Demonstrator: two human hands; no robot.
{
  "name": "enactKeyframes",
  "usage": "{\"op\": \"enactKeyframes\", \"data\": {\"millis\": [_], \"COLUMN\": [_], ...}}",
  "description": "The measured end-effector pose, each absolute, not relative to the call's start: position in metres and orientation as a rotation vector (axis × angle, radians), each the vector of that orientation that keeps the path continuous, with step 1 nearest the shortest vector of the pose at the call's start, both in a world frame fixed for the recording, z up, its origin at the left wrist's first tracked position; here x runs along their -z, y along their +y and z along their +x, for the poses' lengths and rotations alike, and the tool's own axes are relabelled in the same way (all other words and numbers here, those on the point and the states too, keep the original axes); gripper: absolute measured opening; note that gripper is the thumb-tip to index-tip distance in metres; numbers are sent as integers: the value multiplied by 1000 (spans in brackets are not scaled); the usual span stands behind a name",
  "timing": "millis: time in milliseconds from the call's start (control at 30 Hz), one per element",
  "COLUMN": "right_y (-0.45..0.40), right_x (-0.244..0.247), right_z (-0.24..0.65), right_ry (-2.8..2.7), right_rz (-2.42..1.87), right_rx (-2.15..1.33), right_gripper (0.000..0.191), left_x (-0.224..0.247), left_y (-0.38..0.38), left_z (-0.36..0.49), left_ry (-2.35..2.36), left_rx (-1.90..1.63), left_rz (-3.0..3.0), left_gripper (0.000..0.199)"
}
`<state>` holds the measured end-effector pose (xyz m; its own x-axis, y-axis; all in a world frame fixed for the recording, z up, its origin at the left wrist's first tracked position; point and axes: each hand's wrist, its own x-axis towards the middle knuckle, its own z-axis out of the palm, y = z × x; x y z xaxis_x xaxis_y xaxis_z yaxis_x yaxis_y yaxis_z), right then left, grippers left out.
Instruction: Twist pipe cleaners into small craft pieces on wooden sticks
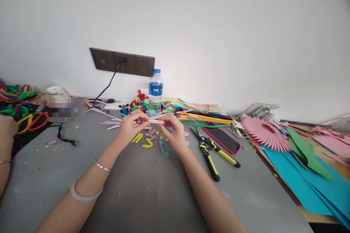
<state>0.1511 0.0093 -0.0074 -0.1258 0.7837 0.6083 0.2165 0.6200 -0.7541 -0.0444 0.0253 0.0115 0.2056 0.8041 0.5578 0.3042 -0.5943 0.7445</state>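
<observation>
Between my two hands a cream-coloured pipe cleaner [156,121] is stretched roughly level above the table. My left hand [133,125] pinches its left end, and my right hand [174,131] grips the right end with thumb and fingers. Just below them lie bent yellow pipe cleaner pieces [147,146] and small purple pieces [152,134]. A blue pipe cleaner piece with curled ends [163,149] rests near my right wrist. Cream and purple lengths lie behind my left hand.
Yellow-black pliers [210,151] and a pink-cased phone [222,138] lie right. Behind stand a water bottle [155,91] and a pipe cleaner bundle [202,113]. Coloured paper [306,178] covers the far right. Another person's hand [7,131] is at left, near scissors [38,122].
</observation>
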Motion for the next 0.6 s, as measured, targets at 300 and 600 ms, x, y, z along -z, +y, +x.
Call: {"op": "enactKeyframes", "data": {"millis": [300, 600], "right_y": [14, 20], "right_x": [11, 14], "right_z": [154, 159], "right_ry": [-1618, -1553], "right_rz": [-859, -912], "right_rx": [-625, -604], "right_gripper": [18, 15], "left_x": [-24, -41], "left_y": [35, 39], "left_z": [-80, -149], "left_ry": [1165, 1477], "left_rx": [-1329, -459], "left_rz": [1953, 1856], "left_gripper": [22, 38]}}
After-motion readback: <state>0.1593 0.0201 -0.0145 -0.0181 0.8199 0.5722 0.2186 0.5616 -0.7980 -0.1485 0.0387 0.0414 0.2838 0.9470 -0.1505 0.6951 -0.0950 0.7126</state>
